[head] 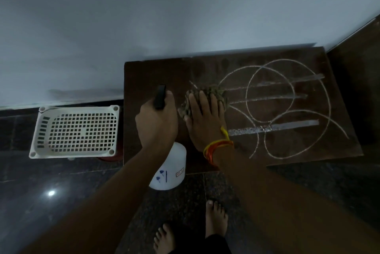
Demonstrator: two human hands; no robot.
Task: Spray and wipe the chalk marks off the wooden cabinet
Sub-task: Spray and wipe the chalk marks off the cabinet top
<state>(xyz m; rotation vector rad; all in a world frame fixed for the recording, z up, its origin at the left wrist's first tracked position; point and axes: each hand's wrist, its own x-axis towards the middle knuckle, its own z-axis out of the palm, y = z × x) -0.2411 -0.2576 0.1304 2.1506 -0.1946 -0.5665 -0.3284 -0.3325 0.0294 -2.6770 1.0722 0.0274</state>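
Two hands work over the wooden cabinet (pixel 156 72): the left hand (pixel 156 122) grips a white spray bottle (pixel 171 169) by its black head near the cabinet's front left edge, and the right hand (pixel 205 118) lies flat, fingers straight, pressing what looks like a crumpled cloth (pixel 207 93). Chalk marks (pixel 287 109) spread beyond the cloth toward the cabinet's far end. Beside the cabinet's opposite end stands a white perforated basket (pixel 76 131).
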